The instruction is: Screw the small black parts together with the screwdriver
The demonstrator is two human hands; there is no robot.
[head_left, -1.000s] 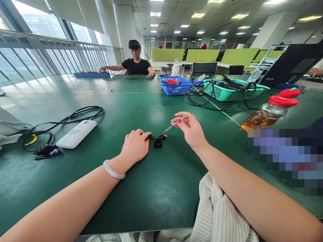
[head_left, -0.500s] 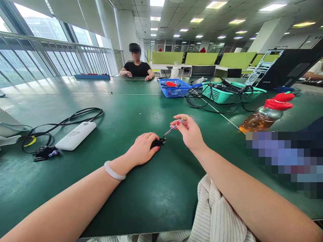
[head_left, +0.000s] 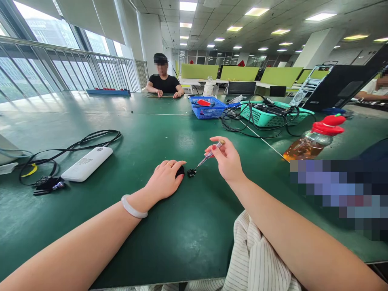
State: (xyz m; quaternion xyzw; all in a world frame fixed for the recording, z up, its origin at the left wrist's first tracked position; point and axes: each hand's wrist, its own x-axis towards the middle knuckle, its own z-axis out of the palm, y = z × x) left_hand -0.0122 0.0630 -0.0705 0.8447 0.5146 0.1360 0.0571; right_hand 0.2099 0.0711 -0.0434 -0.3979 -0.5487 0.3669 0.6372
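Note:
My left hand is closed over a rounded black object on the table; the palm and fingers cover most of it, so its kind is unclear. Just beyond my fingertips lies a small black part with light, shiny bits on it, a narrow gap away from the rounded object. A screwdriver with a clear handle slants down from my right hand, gripped between thumb and fingers. Its tip is at the small part's upper right edge; whether it touches I cannot tell.
On the left, a white power bank lies beside black cables. A blue basket, a green basket with tangled cables and a bottle of amber liquid stand right. A person sits across the green table.
My left hand has moved slightly left with the rounded black object. The small black part, earlier against that object, now lies apart from it. The screwdriver tip has dropped a little lower.

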